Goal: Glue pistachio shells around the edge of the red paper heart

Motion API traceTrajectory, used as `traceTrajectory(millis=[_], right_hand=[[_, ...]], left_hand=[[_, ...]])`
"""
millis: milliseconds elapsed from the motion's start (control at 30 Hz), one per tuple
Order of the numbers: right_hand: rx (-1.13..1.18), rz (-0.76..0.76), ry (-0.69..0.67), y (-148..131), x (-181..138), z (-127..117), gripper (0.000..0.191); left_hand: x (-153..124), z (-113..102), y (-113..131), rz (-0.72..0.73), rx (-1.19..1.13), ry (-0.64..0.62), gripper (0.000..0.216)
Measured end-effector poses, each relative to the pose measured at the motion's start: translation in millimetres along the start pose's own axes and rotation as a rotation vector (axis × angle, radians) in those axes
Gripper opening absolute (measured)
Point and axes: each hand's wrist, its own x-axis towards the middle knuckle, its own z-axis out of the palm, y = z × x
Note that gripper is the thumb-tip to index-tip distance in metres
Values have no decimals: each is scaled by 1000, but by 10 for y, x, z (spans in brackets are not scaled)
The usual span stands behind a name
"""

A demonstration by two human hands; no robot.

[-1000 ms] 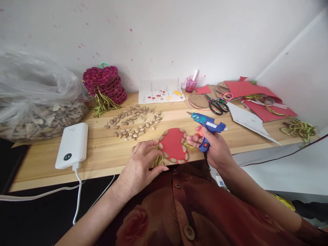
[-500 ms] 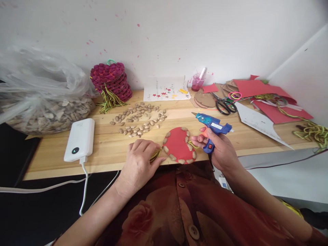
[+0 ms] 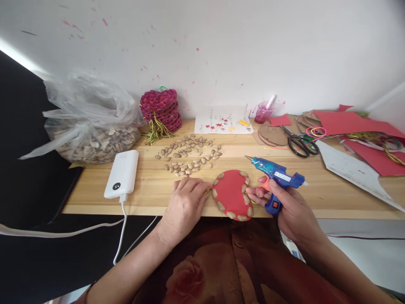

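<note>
A red oval card (image 3: 230, 193) edged with pale shells lies at the near edge of the wooden table (image 3: 148, 190). My left hand (image 3: 185, 207) rests flat on the table just left of the card, fingers together over yellow-green strings. My right hand (image 3: 287, 207) grips a blue glue gun (image 3: 275, 177) by its handle, nozzle pointing up and left above the card's right side. The forefinger of that hand touches the card's right rim.
Loose shells (image 3: 188, 154) are scattered behind the card. A white power bank (image 3: 122, 174) with a cable lies left. A plastic bag of shells (image 3: 91, 126), a stack of purple shell pieces (image 3: 161, 109), black scissors (image 3: 299, 141) and red paper (image 3: 357, 124) line the back.
The view has swung left and down, so everything sits further right in frame. My left hand has slid slightly away from the card's left rim. The glue gun stays held above the card.
</note>
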Motion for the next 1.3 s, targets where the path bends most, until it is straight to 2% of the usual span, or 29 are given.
traceTrajectory(millis=[167,333,433,533,600,700,933,1300], right_hand=[[28,-20,35,-29,83,-53,33],[32,-54,80,-92,209,-190,32],[23,-81,113,-93,266,-258,27],[21,-80,140,-80,302,-285,23],[24,-70,141,-72,318,-289,22],[32,-59,132,-61,336,-296,25],[5,-71,119,-54,342,-317,31],[-24,-73,118,-77,329,-278,38]], left_hand=[[22,-147,-186,-59,1,154,25],[78,-374,-360,-273,-124,251,30],[91,-425,-422,-455,-517,198,45],[109,-426,-435,-575,-964,109,54],[136,-422,-420,-617,-1152,85,56],[184,-428,-383,-641,-1314,87,54],[207,-448,-347,-643,-1491,81,48],[176,-443,-326,-638,-1474,99,37]])
